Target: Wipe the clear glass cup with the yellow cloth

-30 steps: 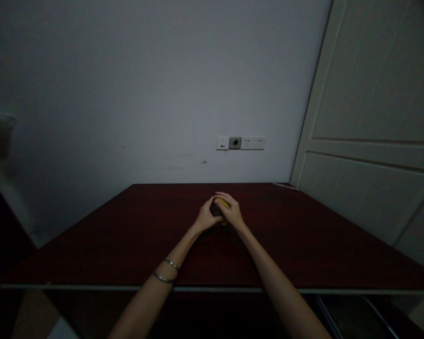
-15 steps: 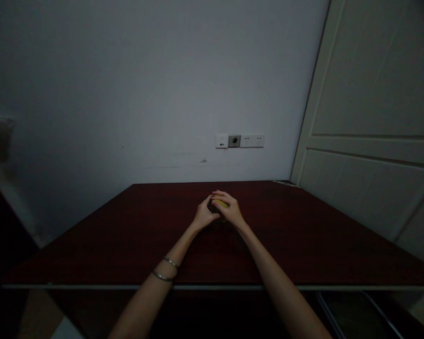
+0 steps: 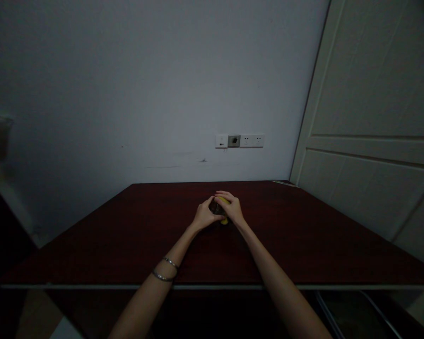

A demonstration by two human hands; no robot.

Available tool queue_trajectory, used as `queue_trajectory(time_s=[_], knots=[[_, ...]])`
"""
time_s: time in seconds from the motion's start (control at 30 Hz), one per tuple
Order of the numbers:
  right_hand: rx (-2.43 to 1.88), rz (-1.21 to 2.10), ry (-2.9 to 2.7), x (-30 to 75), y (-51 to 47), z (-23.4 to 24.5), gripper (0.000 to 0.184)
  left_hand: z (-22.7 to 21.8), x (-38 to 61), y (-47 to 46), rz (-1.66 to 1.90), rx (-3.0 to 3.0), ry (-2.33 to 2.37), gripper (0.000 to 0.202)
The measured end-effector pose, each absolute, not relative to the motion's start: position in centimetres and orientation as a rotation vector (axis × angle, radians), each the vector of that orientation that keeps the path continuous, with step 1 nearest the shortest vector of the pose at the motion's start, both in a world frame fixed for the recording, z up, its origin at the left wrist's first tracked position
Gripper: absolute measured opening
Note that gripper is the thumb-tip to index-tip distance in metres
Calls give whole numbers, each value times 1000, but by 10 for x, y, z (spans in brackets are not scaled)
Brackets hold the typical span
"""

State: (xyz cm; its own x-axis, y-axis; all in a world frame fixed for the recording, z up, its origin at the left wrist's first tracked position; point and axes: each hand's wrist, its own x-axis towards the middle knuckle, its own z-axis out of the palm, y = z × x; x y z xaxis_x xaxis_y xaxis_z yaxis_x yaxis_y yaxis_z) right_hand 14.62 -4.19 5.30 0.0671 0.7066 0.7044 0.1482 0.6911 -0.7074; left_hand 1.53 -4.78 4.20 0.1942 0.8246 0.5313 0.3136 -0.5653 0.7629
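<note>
Both hands meet over the middle of the dark red table [image 3: 155, 226]. Between them is a small round object with a dark, perhaps see-through body [image 3: 216, 208] and a yellow part [image 3: 225, 221] on its right, like a jar on its side with a yellow lid; its exact kind is unclear. My left hand [image 3: 204, 214] curls around the dark body from the left, thumb in front. Gripping the yellow part from the right is my right hand [image 3: 233, 208], its fingers over the top. Much of the object is hidden by the fingers.
A pale wall with a row of sockets [image 3: 239, 141] rises behind the table. To the right stands a white panelled door [image 3: 367, 117]. The table's light front edge [image 3: 219, 286] runs beneath my forearms. A metal-framed item [image 3: 360, 310] sits below it at right.
My right hand has shifted slightly right and turned a little with the yellow part, and more yellow shows at the bottom. The left hand keeps its place, its thumb reaching slightly farther right.
</note>
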Motion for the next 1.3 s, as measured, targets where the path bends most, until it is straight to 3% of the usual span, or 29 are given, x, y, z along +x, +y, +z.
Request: queue_trajectory(time_s=[0.2, 0.53, 0.83, 1.13, 1.3], knots=[[-606, 326, -1621, 136, -61, 59, 15, 35, 15, -28, 1462, 1785, 1027, 58], [-754, 474, -1323, 146, -41, 54, 19, 34, 21, -36, 1358, 1796, 942, 71], [-614, 444, -1560, 143, -61, 64, 15, 39, 19, -33, 1417, 1711, 976, 42], [-670, 583, -1289, 145, -49, 62, 22, 48, 21, -46, 1370, 1614, 803, 60], [-633, 632, -1284, 146, -50, 63, 22, 50, 19, -47, 1348, 1511, 824, 55]])
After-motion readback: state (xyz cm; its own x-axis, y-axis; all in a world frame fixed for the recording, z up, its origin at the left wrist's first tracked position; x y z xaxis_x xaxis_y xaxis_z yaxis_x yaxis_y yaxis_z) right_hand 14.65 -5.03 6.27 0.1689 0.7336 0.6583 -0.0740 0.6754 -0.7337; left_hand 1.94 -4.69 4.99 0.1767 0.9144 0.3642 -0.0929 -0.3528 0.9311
